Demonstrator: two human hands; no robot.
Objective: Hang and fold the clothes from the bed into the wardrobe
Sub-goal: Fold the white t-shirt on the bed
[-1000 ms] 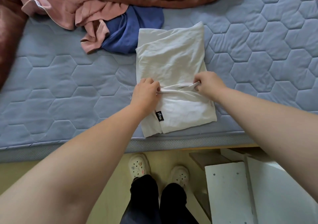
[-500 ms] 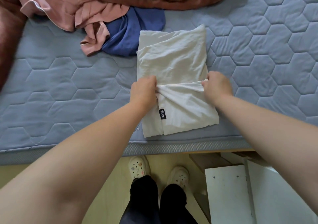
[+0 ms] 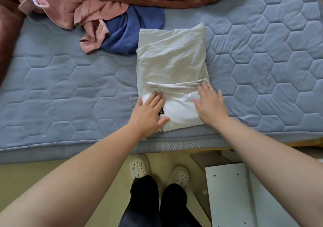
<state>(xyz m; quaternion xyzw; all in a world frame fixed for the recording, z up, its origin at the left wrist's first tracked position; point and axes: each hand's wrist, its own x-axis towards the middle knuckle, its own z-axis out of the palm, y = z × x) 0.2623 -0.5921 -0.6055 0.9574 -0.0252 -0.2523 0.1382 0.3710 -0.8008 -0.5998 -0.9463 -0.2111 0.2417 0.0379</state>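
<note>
On the mattress (image 3: 70, 87), near its front edge, a folded white shirt (image 3: 173, 61) lay flat. Both hands pressed on its near end with fingers straight, gripping nothing. The left hand (image 3: 148, 111) covered the left corner beside a black label (image 3: 161, 112), and the right hand (image 3: 209, 104) lay on the right side. A blue garment (image 3: 132, 29) touched the shirt's far left corner, beside a crumpled pink garment (image 3: 83, 12).
</note>
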